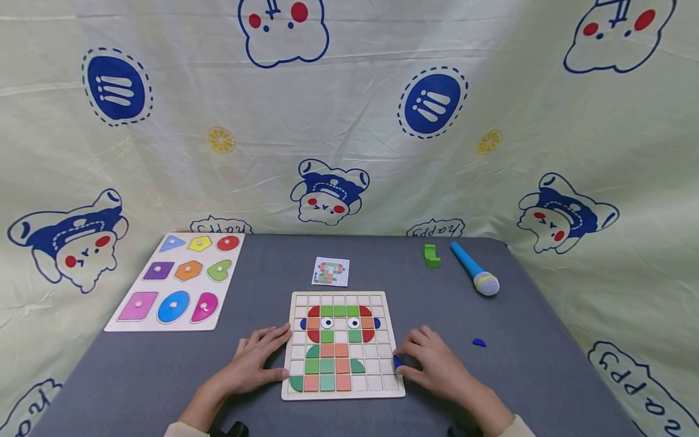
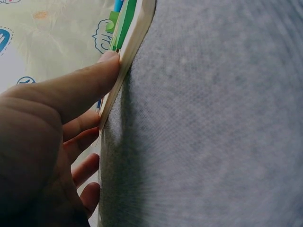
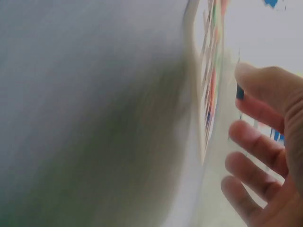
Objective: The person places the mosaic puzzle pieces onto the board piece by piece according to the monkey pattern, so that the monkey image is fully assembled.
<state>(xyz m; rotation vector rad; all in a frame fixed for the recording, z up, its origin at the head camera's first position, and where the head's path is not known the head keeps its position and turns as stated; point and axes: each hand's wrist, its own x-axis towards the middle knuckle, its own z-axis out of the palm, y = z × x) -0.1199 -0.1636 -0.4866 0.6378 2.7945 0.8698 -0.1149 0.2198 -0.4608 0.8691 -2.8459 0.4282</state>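
Observation:
A white gridded mosaic board (image 1: pixel 374 367) lies on the table, its coloured tiles forming an animal figure with two eye tiles. My left hand (image 1: pixel 252 359) rests against the board's left edge, thumb and fingertips touching it. In the left wrist view that thumb (image 2: pixel 90 85) presses on the rim while the fingers stay extended. At the board's right edge my right hand (image 1: pixel 437 364) pinches a small blue tile (image 1: pixel 397 362) between thumb and index finger. The same tile shows dark in the right wrist view. Another blue half-round tile (image 1: pixel 479 343) lies to the right of that hand.
Behind the board lies a small picture card (image 1: pixel 330 271) with a similar figure. A white shape puzzle (image 1: pixel 204 323) with knobbed pieces is at the left. A green block (image 1: pixel 431 256) and a blue toy microphone (image 1: pixel 469 267) lie at the back right of the grey table (image 1: pixel 262 261).

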